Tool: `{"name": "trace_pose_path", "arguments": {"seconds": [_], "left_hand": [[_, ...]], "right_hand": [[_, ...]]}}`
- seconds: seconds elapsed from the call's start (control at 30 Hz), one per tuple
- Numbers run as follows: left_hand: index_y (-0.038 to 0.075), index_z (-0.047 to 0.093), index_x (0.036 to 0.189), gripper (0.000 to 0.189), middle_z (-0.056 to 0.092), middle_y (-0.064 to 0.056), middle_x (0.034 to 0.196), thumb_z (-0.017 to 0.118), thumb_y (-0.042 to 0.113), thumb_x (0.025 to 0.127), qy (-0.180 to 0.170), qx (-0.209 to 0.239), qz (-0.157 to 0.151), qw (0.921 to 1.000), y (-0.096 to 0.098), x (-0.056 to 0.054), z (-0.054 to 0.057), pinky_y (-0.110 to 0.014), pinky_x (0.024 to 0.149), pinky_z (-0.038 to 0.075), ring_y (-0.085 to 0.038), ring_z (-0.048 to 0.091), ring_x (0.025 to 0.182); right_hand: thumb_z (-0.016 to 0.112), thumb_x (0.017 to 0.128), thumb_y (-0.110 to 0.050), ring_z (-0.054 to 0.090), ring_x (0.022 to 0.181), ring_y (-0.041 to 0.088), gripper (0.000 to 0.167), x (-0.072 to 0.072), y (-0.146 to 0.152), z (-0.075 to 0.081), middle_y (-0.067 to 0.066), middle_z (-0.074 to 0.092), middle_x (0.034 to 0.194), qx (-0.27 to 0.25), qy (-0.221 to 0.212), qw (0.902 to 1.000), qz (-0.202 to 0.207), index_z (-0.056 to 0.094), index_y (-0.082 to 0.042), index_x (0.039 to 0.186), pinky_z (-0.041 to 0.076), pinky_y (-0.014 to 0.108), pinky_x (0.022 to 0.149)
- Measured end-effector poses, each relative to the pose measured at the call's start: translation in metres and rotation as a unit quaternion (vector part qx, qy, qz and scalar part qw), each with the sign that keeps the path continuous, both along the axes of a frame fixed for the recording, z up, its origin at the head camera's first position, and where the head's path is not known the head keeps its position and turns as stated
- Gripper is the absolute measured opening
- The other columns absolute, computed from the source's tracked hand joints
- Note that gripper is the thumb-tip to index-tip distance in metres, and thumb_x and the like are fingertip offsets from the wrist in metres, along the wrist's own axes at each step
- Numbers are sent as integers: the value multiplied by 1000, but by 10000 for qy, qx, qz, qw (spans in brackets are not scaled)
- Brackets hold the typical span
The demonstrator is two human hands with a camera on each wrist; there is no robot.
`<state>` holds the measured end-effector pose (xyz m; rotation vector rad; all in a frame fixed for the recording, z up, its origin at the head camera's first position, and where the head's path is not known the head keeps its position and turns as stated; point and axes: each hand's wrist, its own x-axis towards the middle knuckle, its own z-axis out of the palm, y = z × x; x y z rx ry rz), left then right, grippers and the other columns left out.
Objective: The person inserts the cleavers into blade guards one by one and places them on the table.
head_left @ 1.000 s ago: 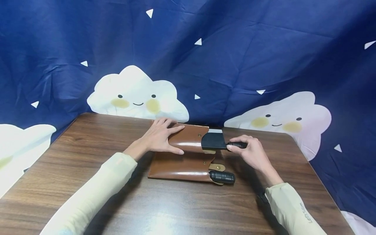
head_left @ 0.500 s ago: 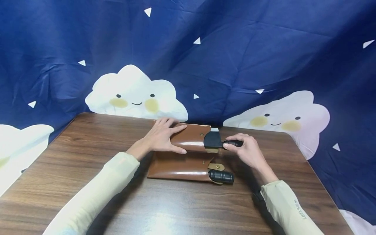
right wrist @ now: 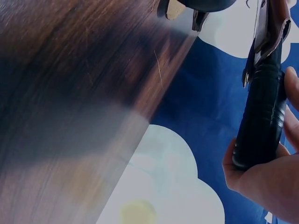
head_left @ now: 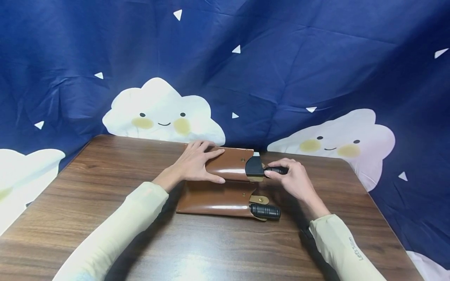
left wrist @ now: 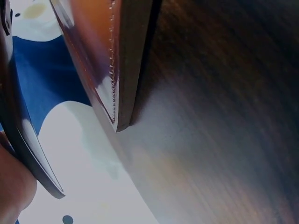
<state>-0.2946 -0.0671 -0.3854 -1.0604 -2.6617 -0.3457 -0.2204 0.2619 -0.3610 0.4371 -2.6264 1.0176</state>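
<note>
My left hand (head_left: 191,160) spreads over a brown leather sheath (head_left: 228,164), with the thumb at its near edge and the fingers at its far edge. A cleaver's dark blade (head_left: 254,166) shows at the sheath's right-hand mouth, the rest of it hidden inside. My right hand (head_left: 293,175) holds the cleaver's black ridged handle (right wrist: 264,112), which also shows in the right wrist view. Nearer to me a second brown sheath (head_left: 214,201) lies on the table, a black handle (head_left: 265,211) sticking out of it. The left wrist view shows this second sheath's stitched edge (left wrist: 114,79).
A wood-grain table (head_left: 225,246) carries both sheaths. From the nearer sheath a tan snap strap (head_left: 259,200) sticks out to the right. A blue cloth with white clouds (head_left: 281,70) hangs just behind the table's far edge.
The cleaver has slid left, deeper into the sheath, so less of the blade shows. My right hand has moved left with the handle. The sheath under my left hand has shifted slightly right.
</note>
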Motion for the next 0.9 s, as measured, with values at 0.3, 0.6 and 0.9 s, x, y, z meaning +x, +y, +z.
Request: {"name": "trace_pose_path", "arguments": {"seconds": [0.3, 0.6, 0.9], "left_hand": [[28, 52, 151, 103, 47, -5, 141, 64, 87, 67, -25, -21, 54, 10000, 0, -1, -1, -49, 101, 30, -31, 40, 124], [32, 53, 149, 100, 47, -5, 140, 62, 89, 67, -20, 19, 135, 9999, 0, -3, -1, -50, 99, 30, -29, 40, 121], [32, 56, 147, 98, 49, -6, 137, 63, 88, 67, -3, 111, 101, 9999, 2, -1, -1, -49, 98, 30, -30, 41, 118]], "right_hand": [[83, 85, -14, 62, 102, 28, 24, -2, -5, -4, 8, 75, 99, -38, -16, 10000, -41, 79, -2, 104, 43, 34, 84], [84, 84, -14, 62, 99, 28, 22, -2, -10, -3, 8, 75, 98, -49, 71, 9999, -134, 79, -2, 103, 43, 35, 81], [83, 86, -16, 62, 101, 30, 24, -2, -13, -3, 9, 75, 100, -38, -8, 9997, -241, 79, -1, 104, 44, 38, 81]]}}
